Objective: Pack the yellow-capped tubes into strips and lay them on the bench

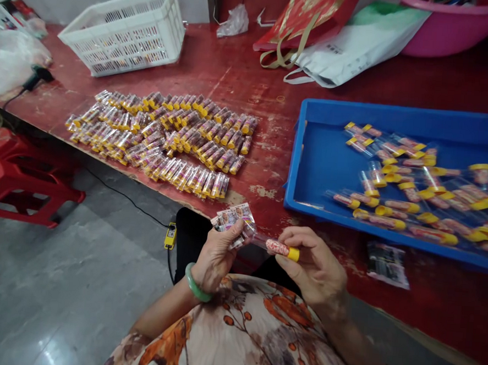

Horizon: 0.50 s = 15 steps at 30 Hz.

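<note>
My left hand [219,252] is closed on a small fanned stack of printed clear sleeves [235,220], with the thumb pressed on top. Between the thumb and fingers of my right hand [315,264] is a small clear tube [279,248] with red-and-white contents and a yellow cap, lying sideways. Its clear end points toward the sleeves; whether it touches them I cannot tell. To the right, a blue tray [297,153] holds many loose yellow-capped tubes [391,211]. Rows of sleeved tubes [181,134] lie on the table at the left.
A white plastic crate [132,49] stands at the back left of the red table [265,167]. Bags [359,52] and a pink basin [447,30] sit at the back right. A dark packet [388,264] lies before the tray. Red stools [25,177] stand on the floor.
</note>
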Motion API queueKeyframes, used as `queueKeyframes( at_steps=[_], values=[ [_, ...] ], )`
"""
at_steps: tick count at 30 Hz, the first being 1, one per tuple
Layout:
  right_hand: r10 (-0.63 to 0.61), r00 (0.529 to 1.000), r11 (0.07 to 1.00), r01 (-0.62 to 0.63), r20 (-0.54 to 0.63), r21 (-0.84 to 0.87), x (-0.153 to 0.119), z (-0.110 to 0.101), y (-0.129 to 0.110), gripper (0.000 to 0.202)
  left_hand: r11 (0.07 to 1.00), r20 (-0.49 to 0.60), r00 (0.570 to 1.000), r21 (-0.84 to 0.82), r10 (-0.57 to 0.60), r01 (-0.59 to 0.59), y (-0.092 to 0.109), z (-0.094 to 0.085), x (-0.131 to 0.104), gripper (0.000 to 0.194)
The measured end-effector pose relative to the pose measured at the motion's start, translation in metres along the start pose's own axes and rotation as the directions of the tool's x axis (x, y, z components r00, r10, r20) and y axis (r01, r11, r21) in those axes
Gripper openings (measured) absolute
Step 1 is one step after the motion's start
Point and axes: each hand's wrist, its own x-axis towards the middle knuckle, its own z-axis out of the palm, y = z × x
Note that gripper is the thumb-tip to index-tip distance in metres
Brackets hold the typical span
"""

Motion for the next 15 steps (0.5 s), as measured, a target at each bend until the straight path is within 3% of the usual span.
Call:
queueKeyframes(
  at_steps=[4, 8, 10, 13, 15],
  values=[
    [-0.231, 0.972, 0.924, 0.209, -0.033, -0.319, -0.007, 0.004, 0.007, 0.036, 0.995, -0.073, 0.994, -0.053, -0.085, 0.081, 0.001, 0.002, -0.005, 0.035],
    [-0.479, 0.866, 0.692, 0.475, 0.146, -0.543, -0.015, 0.005, 0.015, 0.051, 0.994, -0.010, 0.997, -0.084, -0.072, 0.071, 0.002, 0.003, -0.009, 0.036],
    [-0.473, 0.862, 0.665, 0.485, 0.182, -0.567, -0.017, 0.006, 0.016, 0.047, 0.994, 0.024, 0.998, -0.094, -0.061, 0.063, 0.001, 0.003, -0.009, 0.037],
    [-0.482, 0.871, 0.658, 0.431, 0.094, -0.618, -0.015, 0.009, 0.015, 0.037, 0.993, 0.005, 0.998, -0.094, -0.068, 0.068, 0.000, 0.002, -0.009, 0.037],
    [-0.541, 0.835, 0.576, 0.453, 0.098, -0.681, -0.014, 0.012, 0.014, 0.035, 0.995, -0.014, 0.999, -0.085, -0.052, 0.051, 0.000, 0.001, -0.009, 0.037]
  ],
)
